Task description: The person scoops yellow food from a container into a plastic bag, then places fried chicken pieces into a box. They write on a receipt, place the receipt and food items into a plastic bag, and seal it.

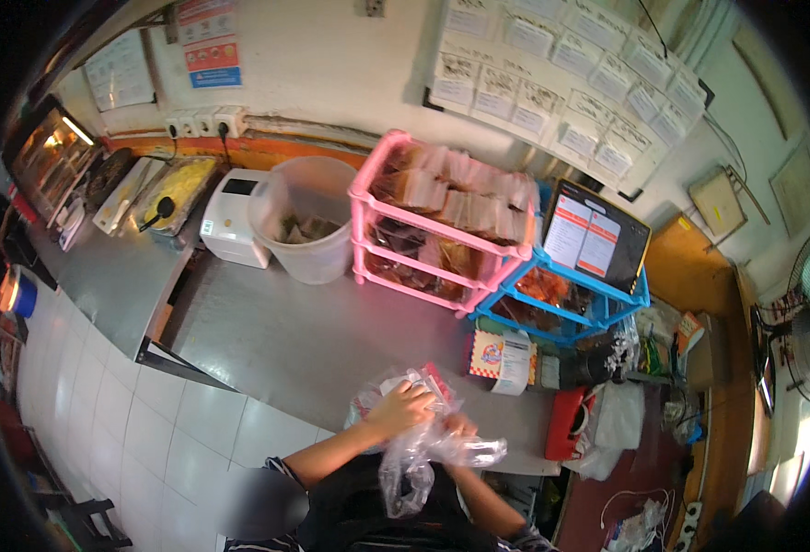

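Close to my body, at the counter's front edge, I have a transparent plastic bag [408, 474] with its loose handles hanging toward me. A red-and-white package [434, 385] shows through or at the top of the bag; its kind I cannot make out. My left hand [401, 410] lies over the package and bag, its fingers bent and closed on them. On the other side my right hand [461, 427] grips the bag, its fingers partly covered by the crumpled plastic.
A pink rack [442, 227] of packets and a blue rack [566, 333] stand behind, with a tablet [596, 237] on the blue one. Left are a translucent bucket [308, 262] and a white printer [237, 225]. A patterned box [490, 355] and red tape dispenser [566, 425] are on the right.
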A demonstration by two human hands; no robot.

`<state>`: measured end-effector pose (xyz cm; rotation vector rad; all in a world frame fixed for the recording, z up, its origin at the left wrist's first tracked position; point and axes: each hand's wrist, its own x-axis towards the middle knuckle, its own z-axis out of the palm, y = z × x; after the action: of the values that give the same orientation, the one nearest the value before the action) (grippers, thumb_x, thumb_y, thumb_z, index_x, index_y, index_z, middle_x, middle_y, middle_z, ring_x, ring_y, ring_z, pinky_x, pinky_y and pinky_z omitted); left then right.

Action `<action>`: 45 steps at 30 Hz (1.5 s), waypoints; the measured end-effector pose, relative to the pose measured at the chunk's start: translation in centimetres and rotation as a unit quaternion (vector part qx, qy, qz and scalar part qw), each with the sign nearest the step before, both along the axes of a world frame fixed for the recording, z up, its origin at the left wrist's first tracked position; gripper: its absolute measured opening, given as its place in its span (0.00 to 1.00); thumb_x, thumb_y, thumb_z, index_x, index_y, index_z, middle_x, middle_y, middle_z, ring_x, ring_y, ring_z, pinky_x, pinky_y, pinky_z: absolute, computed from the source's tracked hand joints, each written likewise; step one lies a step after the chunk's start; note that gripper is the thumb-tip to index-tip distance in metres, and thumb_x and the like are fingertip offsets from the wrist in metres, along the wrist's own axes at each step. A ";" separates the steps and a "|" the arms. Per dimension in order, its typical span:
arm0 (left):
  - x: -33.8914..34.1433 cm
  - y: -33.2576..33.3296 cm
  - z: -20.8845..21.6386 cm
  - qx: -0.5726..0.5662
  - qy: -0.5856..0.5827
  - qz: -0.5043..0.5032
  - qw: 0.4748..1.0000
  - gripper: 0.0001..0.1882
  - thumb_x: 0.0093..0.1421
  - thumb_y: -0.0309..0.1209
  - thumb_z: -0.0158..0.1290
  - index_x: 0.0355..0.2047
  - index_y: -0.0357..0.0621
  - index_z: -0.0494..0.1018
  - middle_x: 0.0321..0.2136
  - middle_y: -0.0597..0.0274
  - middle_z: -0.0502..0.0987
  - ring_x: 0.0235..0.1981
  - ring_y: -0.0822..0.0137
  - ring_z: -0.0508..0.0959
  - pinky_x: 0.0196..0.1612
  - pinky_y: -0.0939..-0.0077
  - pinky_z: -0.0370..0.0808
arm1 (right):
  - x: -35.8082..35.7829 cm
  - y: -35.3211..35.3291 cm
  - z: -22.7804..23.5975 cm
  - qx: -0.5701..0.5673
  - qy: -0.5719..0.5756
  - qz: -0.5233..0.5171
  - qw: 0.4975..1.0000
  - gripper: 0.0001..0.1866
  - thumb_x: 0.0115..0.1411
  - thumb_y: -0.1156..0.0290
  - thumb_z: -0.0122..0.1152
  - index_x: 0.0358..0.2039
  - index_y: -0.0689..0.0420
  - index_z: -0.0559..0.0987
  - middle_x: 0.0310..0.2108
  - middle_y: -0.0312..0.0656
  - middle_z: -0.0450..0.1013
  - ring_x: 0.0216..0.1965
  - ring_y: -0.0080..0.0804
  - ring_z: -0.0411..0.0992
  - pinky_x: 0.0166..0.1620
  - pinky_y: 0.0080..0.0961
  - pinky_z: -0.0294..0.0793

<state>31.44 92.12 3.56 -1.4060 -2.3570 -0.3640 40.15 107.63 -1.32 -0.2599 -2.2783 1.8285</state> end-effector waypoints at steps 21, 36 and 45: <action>-0.2 4.0 -5.5 0.220 -0.253 0.432 0.837 0.11 0.51 0.36 0.55 0.29 0.40 0.77 0.22 0.55 0.76 0.24 0.66 0.76 0.28 0.72 0.73 | -10.2 24.7 -0.4 0.484 -0.127 -0.077 0.862 0.09 0.54 0.74 0.49 0.30 0.58 0.79 0.29 0.49 0.75 0.32 0.41 0.76 0.34 0.35 0.76; 3.4 4.2 -2.2 0.328 -0.385 0.279 0.817 0.12 0.51 0.35 0.55 0.33 0.40 0.75 0.28 0.56 0.76 0.30 0.65 0.76 0.34 0.72 0.72 | -14.2 30.9 -0.7 0.644 -0.324 0.094 0.686 0.09 0.53 0.72 0.52 0.30 0.56 0.81 0.34 0.46 0.76 0.37 0.41 0.76 0.36 0.32 0.77; 3.5 4.2 0.8 0.339 -0.568 0.082 0.745 0.13 0.52 0.35 0.56 0.35 0.40 0.74 0.31 0.56 0.76 0.34 0.65 0.75 0.38 0.72 0.72 | -14.0 28.3 12.6 0.689 -0.231 0.117 0.677 0.06 0.48 0.75 0.54 0.23 0.56 0.80 0.29 0.48 0.76 0.32 0.41 0.77 0.33 0.34 0.77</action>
<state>34.96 96.34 4.39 -0.5866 -2.5424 -2.2695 26.14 135.90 11.30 -0.1384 -3.3529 -0.4113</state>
